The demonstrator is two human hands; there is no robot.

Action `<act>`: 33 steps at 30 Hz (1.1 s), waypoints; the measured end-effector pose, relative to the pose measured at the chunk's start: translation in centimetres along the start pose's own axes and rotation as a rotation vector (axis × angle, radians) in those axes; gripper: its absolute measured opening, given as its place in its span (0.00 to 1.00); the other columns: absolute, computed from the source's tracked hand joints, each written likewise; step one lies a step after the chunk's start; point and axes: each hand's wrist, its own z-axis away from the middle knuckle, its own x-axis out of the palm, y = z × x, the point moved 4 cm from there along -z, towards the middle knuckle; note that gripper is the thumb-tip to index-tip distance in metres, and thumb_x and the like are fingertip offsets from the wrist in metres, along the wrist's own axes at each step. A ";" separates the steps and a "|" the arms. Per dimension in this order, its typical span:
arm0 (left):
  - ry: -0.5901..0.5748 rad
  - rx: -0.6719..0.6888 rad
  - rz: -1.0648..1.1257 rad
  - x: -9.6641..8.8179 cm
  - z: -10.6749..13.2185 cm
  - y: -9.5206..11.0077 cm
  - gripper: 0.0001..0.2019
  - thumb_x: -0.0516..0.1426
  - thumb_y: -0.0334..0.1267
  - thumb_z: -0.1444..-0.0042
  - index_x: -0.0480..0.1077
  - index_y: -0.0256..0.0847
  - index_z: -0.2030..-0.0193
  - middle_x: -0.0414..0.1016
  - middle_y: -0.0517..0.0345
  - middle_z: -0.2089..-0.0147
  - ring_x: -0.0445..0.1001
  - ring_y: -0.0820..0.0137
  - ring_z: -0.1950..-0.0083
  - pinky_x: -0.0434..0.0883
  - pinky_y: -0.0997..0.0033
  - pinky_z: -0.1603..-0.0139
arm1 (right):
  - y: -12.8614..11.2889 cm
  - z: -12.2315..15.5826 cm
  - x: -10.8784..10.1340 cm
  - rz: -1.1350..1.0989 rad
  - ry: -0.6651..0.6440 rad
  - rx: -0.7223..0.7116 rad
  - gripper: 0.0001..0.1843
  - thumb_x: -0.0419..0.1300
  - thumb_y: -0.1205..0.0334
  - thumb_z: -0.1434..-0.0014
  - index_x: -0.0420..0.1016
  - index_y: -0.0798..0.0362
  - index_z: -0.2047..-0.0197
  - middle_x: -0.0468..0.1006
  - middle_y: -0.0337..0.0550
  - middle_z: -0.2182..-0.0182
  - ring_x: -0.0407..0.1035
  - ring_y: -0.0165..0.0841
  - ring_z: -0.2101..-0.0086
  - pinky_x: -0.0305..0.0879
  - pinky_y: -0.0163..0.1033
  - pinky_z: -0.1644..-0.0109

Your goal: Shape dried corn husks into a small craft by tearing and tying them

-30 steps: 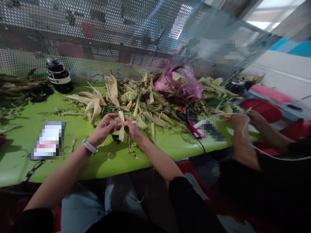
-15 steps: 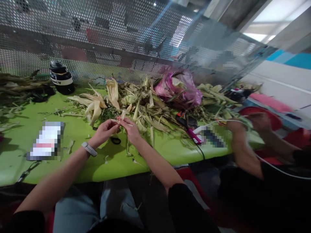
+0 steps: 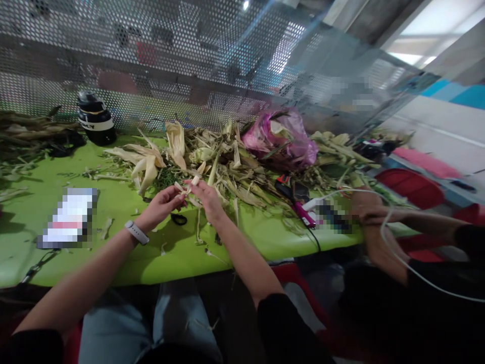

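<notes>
My left hand and my right hand meet over the green table, both pinched on a pale strip of corn husk held between the fingertips. A white watch sits on my left wrist. Just beyond the hands lies a big heap of dried corn husks. A small black ring-shaped object rests on the table under my hands.
A black-and-white bottle stands at the back left by the perforated metal screen. A pink plastic bag sits in the husks. Pink-handled tools lie to the right. Another person's arms work at the right, with a white cable.
The husk strip stood longer and upright between my hands; now only a short piece shows at the fingertips. The other person's arms at the right have shifted lower.
</notes>
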 end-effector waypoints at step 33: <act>-0.059 -0.070 0.274 -0.5 -0.2 -0.5 0.12 0.62 0.42 0.43 0.64 0.40 0.60 0.74 0.63 0.75 0.72 0.76 0.74 0.65 0.78 0.71 | 0.7 1.1 0.8 -0.078 -0.042 0.047 0.15 0.62 0.49 0.44 0.74 0.51 0.61 0.72 0.34 0.75 0.62 0.25 0.77 0.58 0.32 0.74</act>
